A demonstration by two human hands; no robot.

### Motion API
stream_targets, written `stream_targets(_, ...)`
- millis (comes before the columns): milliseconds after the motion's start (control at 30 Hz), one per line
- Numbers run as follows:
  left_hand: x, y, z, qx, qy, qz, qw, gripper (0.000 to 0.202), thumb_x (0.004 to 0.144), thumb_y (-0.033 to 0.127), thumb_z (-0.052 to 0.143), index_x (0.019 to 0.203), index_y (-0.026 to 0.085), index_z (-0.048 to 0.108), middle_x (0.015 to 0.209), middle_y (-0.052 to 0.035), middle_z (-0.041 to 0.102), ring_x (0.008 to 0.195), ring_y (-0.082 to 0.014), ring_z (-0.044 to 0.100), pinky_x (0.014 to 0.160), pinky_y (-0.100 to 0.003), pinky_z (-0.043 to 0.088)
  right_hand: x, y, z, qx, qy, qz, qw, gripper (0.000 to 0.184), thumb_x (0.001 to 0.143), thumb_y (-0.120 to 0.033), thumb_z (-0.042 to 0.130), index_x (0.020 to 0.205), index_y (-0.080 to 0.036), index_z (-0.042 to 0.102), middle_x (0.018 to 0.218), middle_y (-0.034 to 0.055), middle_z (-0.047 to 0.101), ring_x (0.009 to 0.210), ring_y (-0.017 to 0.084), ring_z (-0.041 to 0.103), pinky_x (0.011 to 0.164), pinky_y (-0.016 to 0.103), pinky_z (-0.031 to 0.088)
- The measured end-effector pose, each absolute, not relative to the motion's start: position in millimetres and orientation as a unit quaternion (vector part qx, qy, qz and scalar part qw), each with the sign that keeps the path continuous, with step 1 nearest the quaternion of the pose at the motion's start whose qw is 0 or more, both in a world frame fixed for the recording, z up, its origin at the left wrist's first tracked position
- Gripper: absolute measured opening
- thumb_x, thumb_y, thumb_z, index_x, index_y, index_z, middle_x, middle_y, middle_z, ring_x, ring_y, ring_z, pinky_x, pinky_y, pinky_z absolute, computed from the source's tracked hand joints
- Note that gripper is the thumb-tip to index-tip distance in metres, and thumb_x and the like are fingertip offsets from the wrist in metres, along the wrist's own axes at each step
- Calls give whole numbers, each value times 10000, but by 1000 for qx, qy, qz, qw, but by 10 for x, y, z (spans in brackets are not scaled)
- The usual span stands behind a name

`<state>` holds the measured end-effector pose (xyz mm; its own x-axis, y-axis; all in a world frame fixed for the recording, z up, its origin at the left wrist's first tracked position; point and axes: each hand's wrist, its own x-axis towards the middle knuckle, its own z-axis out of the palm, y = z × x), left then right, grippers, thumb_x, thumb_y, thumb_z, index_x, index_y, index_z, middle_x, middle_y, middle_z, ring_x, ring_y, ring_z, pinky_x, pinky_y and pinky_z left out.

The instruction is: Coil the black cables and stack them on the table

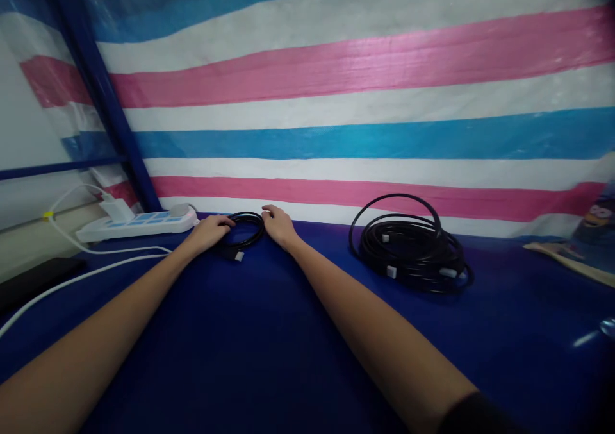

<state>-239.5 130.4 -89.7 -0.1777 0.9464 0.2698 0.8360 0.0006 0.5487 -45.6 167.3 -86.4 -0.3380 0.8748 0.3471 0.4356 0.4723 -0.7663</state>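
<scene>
A small coil of black cable (262, 230) lies on the blue tabletop between my two hands. One of its ends, a black plug with a pale tip (239, 256), points to the right at the near side of the coil. My left hand (212, 231) rests over the coil's left edge, fingers loosely stretched and touching it. At the right edge, my right hand (278, 224) lies with its fingers slightly bent and apart, touching or very close to the cable.
To the right sits a larger heap of coiled black cables (408, 248) with pale connectors. A white power strip (144, 224) with plugs stands at the back left, white cords trailing from it. A dark flat object (41, 280) lies far left. Striped sheeting (336, 139) hangs behind the table.
</scene>
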Motion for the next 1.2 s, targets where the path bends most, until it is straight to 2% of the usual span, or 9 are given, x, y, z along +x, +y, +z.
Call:
stream_targets(167,-2329,1215,-786,603,688,398,63,158,739,201,492,802,150,628,1239,-84,579,1078,-207,569,940,-346,421,-456,1680,-876,-419,-766,303,382,269,887,-316,516,1084,-141,571,1076,76,592,967,182,576,856,406,465)
stream_targets(300,-2253,1168,-717,607,669,429,26,216,715,255,449,828,174,613,1181,-70,622,1080,-207,572,949,-300,411,-455,1675,-886,-413,-756,307,404,260,897,-329,496,1054,-139,580,1052,72,600,944,172,582,845,394,469)
stream_targets(533,-2144,1054,-674,587,705,386,-90,259,753,297,434,895,208,632,884,-86,676,915,-297,600,852,-424,428,-460,1693,-859,-433,-735,298,428,299,919,-373,439,1033,-133,577,1018,69,608,938,168,582,842,383,460)
stream_targets(733,-1995,925,-626,630,668,357,-167,257,784,264,388,881,189,614,984,-105,640,1011,-298,551,915,-409,382,-132,983,-715,-433,-777,231,394,339,944,-233,269,1050,-120,571,1073,133,593,1033,200,528,920,375,392)
stream_targets(833,-1902,893,-556,658,640,354,-180,240,786,255,387,849,194,610,946,-102,637,1009,-299,544,930,-414,367,606,542,-554,-327,-864,173,342,269,838,-227,484,1088,-219,582,1155,61,581,1116,186,486,996,310,330)
stream_targets(933,-1698,830,-467,674,611,377,-178,234,799,250,381,859,198,601,962,-91,631,1021,-288,531,951,-416,352,1586,396,-426,-285,-930,-84,215,305,865,-342,466,1136,-255,574,1188,96,566,1196,253,421,1059,431,208)
stream_targets(1000,-1466,736,-412,682,590,401,-163,229,806,248,384,866,197,599,962,-82,634,1003,-276,536,936,-410,367,2126,443,-376,-354,-915,-133,144,349,795,-486,550,1029,-238,623,1044,129,622,1082,296,508,1027,491,227)
stream_targets(1067,-1167,589,-365,697,566,419,-138,213,805,243,400,861,197,601,936,-65,645,944,-250,562,881,-381,408,2445,524,-326,-380,-915,-108,84,214,824,-422,536,867,-245,647,846,95,653,892,242,591,976,445,303)
stream_targets(1200,-540,201,-314,765,493,408,-69,171,798,223,440,814,218,610,852,-13,664,830,-175,602,746,-289,463,2496,666,-83,-389,-909,-55,141,227,862,-338,489,683,-243,591,658,30,624,599,147,562,619,288,395)
